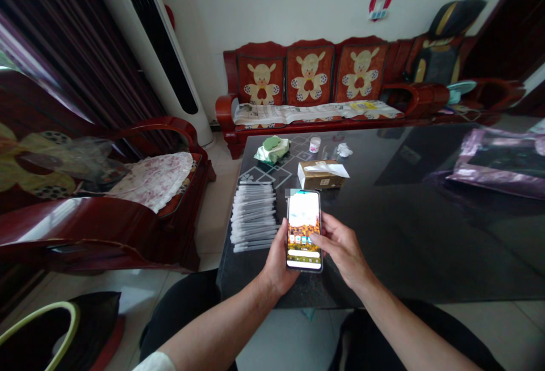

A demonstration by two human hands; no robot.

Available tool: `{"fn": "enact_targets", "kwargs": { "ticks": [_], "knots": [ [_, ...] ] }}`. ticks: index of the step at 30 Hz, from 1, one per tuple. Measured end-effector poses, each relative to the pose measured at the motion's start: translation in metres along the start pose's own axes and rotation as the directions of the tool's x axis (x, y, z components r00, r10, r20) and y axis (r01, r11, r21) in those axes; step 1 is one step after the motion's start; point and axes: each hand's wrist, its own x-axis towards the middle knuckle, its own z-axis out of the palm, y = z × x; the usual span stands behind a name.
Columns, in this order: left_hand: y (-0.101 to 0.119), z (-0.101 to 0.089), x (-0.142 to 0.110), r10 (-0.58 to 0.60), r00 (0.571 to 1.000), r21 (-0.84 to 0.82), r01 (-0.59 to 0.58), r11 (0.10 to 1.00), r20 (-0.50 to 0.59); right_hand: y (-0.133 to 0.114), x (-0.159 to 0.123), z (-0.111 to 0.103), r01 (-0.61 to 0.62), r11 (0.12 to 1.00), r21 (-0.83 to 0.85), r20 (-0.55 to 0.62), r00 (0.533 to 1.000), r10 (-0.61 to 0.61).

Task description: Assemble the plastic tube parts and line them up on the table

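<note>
My left hand (277,260) grips a smartphone (304,217) along its left edge, holding it upright over the near part of a dark glass table (404,217). The screen is lit and shows a home screen with app icons. My right hand (340,249) cups the phone's right side, and its thumb rests on the lower half of the screen. A row of several white pens or sticks (254,215) lies on the table just left of the phone.
Behind the phone sits a small cardboard box (320,175), a green wipes pack (272,149), a small white jar (315,144) and crumpled paper (344,149). A purple-wrapped tray (498,166) lies at the right. Red wooden sofas (315,84) and an armchair (128,200) surround the table.
</note>
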Motion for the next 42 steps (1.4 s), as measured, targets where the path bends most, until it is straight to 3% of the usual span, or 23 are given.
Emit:
{"fn": "enact_targets", "kwargs": {
  "ticks": [30,42],
  "knots": [
    [-0.0004,0.0019,-0.001,0.007,1.0,-0.006,-0.007,1.0,-0.029,-0.0004,0.001,0.0012,0.019,1.0,-0.017,0.0,1.0,-0.019],
    [-0.0007,0.001,-0.0031,0.004,0.999,0.033,-0.006,0.999,0.05,0.002,0.0001,-0.0016,-0.007,0.993,-0.119,-0.088,0.996,-0.003]
  ]
}}
